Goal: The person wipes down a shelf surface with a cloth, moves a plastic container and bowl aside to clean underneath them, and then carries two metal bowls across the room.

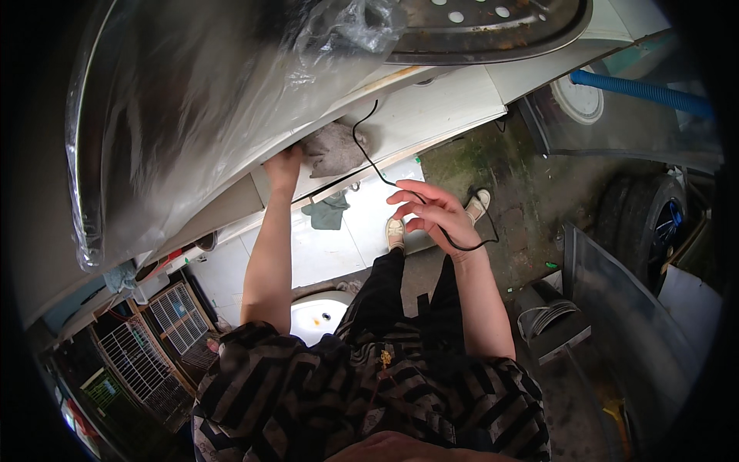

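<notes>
A thin black cable [369, 156] runs down from the underside edge of a car body panel, past my right hand [436, 213], and loops round beside my wrist. The cable lies between the thumb and fingers of that hand. My left hand [284, 164] reaches up under the edge of the plastic-covered panel [231, 115]; its fingers are hidden there, so what they touch does not show. Just right of it, a grey cloth [335, 150] lies on the white ledge [427, 115].
A dark green cloth [326, 212] hangs below the ledge. Wire cages [138, 358] stand at lower left, and a white basin [317, 315] sits near my legs. Tyres [652, 213], a blue corrugated hose [641, 92] and a leaning clear sheet [629, 300] are at right.
</notes>
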A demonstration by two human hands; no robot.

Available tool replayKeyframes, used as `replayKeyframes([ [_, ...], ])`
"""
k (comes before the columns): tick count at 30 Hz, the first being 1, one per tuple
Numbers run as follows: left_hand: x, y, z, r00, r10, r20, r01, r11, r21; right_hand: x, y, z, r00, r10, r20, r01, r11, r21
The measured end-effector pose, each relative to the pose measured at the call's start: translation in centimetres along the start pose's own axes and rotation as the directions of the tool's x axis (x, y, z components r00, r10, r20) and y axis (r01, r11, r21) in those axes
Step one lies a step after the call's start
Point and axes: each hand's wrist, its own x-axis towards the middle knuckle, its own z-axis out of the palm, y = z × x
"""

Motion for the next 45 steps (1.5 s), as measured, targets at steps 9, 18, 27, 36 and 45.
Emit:
replayKeyframes([
  [9, -0.9, 5.1, -7.0, 0.996, -0.009, 0.088, -0.041, 0.83, 0.557, 0.3, -1.1, -0.7, 0.997, -0.068, -0.025, 0.069, 0.997, 0.034],
  [18, -2.5, 12.3, 1.8, 0.962, 0.165, 0.218, -0.21, 0.957, 0.198, -1.6, -2.3, -0.3, 0.975, -0.219, -0.035, 0.219, 0.976, 0.003],
  [27, 7.5, 13.5, 3.4, 0.933, 0.016, 0.359, 0.034, 0.99, -0.134, -4.4, -3.7, -2.6, 0.964, -0.24, -0.111, 0.241, 0.97, -0.004],
  [36, 9.7, 18.5, 7.1, 0.859, 0.142, 0.492, 0.247, 0.727, -0.641, -4.6, -4.0, -4.1, 0.963, -0.229, -0.14, 0.231, 0.973, -0.001],
  [45, 5.4, 18.0, 5.5, 0.87, 0.199, 0.452, -0.21, 0.977, -0.025, 0.3, -4.9, -7.2, 0.906, -0.335, -0.258, 0.097, 0.759, -0.644],
])
